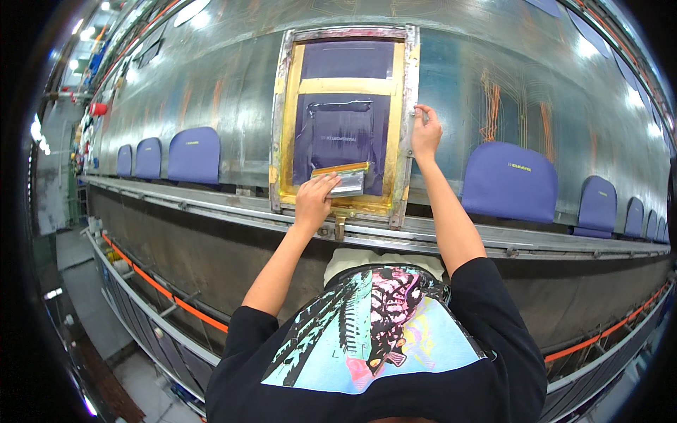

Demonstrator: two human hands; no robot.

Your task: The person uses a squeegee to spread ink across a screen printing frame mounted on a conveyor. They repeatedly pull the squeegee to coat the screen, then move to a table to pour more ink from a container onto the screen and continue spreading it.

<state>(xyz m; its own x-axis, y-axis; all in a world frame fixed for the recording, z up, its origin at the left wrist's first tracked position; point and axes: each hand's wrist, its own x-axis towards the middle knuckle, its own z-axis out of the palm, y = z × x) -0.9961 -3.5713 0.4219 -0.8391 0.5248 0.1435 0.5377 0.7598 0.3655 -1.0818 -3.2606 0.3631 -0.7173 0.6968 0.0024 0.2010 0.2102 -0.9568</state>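
Note:
A screen printing frame (pixel 281 120) with a metal border and yellow tape around dark purple mesh lies flat on the long table in front of me. My left hand (pixel 314 204) is wrapped round a squeegee (pixel 348 185), a short silver-grey one with an orange-yellow blade edge. It rests low on the mesh, near the frame's near end. My right hand (pixel 426 134) has its fingers bent in at the frame's right rail, gripping that edge. A printed square area shows on the mesh beyond the squeegee.
Purple rounded fabric panels lie along the table's near edge, a large one (pixel 509 180) to the right and another (pixel 195 156) to the left. A metal rail (pixel 458 229) runs along this edge, with a small bracket (pixel 340 229) below the frame. Orange streaks mark the tabletop (pixel 243 106).

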